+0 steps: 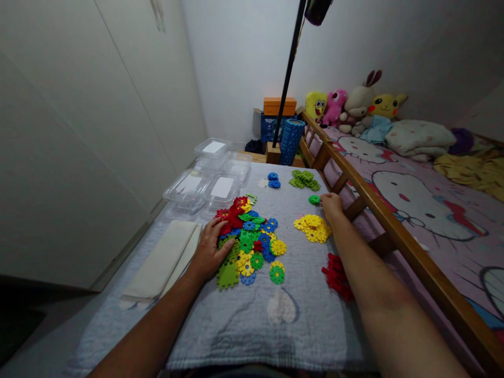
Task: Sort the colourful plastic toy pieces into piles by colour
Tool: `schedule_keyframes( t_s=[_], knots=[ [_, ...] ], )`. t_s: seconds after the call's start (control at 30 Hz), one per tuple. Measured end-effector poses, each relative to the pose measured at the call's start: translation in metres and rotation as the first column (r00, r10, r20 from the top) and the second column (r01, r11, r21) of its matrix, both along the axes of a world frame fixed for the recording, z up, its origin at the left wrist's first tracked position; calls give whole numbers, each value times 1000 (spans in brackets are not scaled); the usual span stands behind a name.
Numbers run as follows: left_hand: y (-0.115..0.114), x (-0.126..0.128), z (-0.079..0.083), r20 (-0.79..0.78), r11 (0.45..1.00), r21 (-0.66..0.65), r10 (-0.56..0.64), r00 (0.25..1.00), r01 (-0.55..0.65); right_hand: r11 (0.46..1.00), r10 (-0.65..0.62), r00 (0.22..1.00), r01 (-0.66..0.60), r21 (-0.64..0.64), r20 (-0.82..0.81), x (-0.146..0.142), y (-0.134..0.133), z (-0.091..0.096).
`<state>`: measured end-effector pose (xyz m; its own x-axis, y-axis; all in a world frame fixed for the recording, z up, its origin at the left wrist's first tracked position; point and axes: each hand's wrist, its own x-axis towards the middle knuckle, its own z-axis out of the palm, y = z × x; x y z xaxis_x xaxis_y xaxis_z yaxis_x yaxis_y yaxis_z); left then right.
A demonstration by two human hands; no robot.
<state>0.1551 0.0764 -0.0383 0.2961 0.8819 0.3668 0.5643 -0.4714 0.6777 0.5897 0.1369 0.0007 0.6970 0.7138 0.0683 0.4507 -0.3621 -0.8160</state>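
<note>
My left hand lies flat with fingers spread on the left edge of a mixed pile of plastic gear-shaped discs in red, green, blue and yellow. My right hand reaches forward, fingers closed beside a single green disc; whether it pinches the disc is unclear. Sorted groups lie around: yellow discs just under the right hand, green discs farther back, two blue discs, and red discs beside my right forearm. All rest on a grey quilted cloth.
Several clear plastic containers stand at the back left. A folded white cloth lies left of my left hand. A wooden bed rail runs along the right, with plush toys on the bed. A black pole rises behind.
</note>
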Motion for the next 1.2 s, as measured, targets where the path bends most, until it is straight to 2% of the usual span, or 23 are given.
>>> schedule_keyframes(
  t_s=[0.07,0.13,0.17,0.2,0.27,0.33,0.37,0.47,0.53,0.67,0.77,1.03,1.1,1.2],
  knots=[
    [0,0,0,0,1000,7,0,1000,0,999,44,999,-43,17,-17,-17,-2,7],
    [0,0,0,-1,1000,11,-2,1000,2,975,221,974,-221,13,-48,-41,-5,13],
    [0,0,0,-2,1000,10,-3,1000,3,931,363,930,-364,-15,-60,-56,-7,16],
    [0,0,0,-4,1000,8,-3,1000,3,859,505,861,-508,-60,-64,-71,-9,17],
    [0,0,0,-9,1000,3,-5,1000,5,663,741,671,-733,-150,-5,-100,-14,18],
    [0,0,0,-11,1000,2,-5,1000,5,532,846,524,-819,-214,98,-125,-18,15],
    [0,0,0,-10,1000,1,-6,1000,6,488,873,465,-839,-239,149,-135,-19,12],
    [0,0,0,-2,1000,0,-5,1000,5,403,906,331,-864,-301,263,-156,-20,5],
    [0,0,-1,0,1000,0,-3,1000,3,395,903,293,-854,-340,314,-163,-20,2],
    [0,0,1,-4,1000,-6,-6,1000,6,435,884,301,-810,-394,358,-166,-20,4],
    [-1,0,1,-12,1000,-3,-10,1000,10,442,882,303,-796,-414,361,-165,-21,8],
    [1,-1,0,6,1000,3,-10,1000,10,490,859,403,-825,-281,315,-161,-27,8],
    [2,-1,0,25,1000,-10,5,1000,-5,522,837,436,-818,-241,331,-158,-28,7],
    [2,-2,0,64,999,-37,35,997,-33,633,755,568,-762,-137,328,-143,-25,8]
  ],
)
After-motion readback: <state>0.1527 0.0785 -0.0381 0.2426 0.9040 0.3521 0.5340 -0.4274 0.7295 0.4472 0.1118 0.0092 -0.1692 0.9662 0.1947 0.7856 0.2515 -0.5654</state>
